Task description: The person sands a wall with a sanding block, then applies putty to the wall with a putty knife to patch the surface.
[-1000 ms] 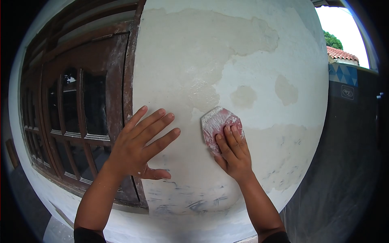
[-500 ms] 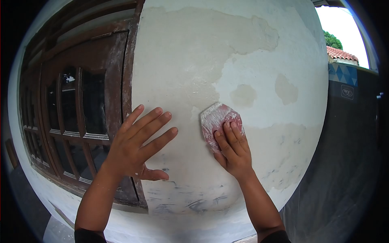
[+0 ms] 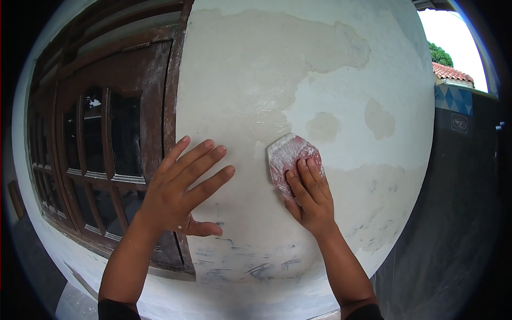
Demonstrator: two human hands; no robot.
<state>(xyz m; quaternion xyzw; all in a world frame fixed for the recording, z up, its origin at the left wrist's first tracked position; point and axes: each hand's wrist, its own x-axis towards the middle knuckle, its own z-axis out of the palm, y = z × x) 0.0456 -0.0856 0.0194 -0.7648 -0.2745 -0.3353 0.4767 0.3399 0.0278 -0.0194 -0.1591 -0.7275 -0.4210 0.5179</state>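
Under the fingers of my right hand (image 3: 313, 205) is a flat, angular reddish plate (image 3: 293, 160), smeared with a white, putty-like coating. Its far edge tilts up and left, close against the patchy white wall (image 3: 229, 101); whether its whole underside touches cannot be seen. The hand grips its lower right part, fingers on top and the thumb by the lower edge. To the left, my left hand (image 3: 178, 184) is spread wide with nothing in it, in front of the wall beside the window frame. White specks dot its skin. Whether that palm touches the wall is hard to tell.
A dark brown wooden window (image 3: 101, 144) with glass panes and a white-dusted frame fills the left. Beige damp-looking patches and dark scuffs mark the wall. At right hangs a dark sheet-like surface (image 3: 442, 213) with a blue patterned band; a tiled roof (image 3: 450, 72) shows beyond.
The view has shifted slightly, so wall and window sit a little farther right. The plate and my right hand shift with them; my left hand stays spread.
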